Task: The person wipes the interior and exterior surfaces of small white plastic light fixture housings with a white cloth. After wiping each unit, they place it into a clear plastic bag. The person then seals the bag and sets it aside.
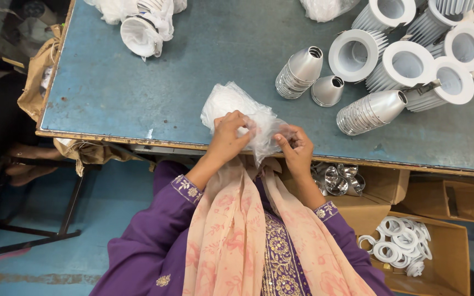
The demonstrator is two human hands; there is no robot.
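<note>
A bundle of thin clear plastic bags (pixel 236 105) lies at the near edge of the blue table (pixel 138 82). My left hand (pixel 229 136) pinches the plastic from the left side, fingers closed on it. My right hand (pixel 296 147) grips the same plastic at its right lower edge. Both hands are close together over the table edge. Whether anything sits inside the plastic is hidden.
Stacks of silver cone reflectors (pixel 299 71) (pixel 370 111) and several white-rimmed finned light housings (pixel 407 64) fill the right of the table. A bagged housing (pixel 144 30) lies at the far left. Below the table, cardboard boxes hold shiny reflectors (pixel 338 178) and white rings (pixel 401 241).
</note>
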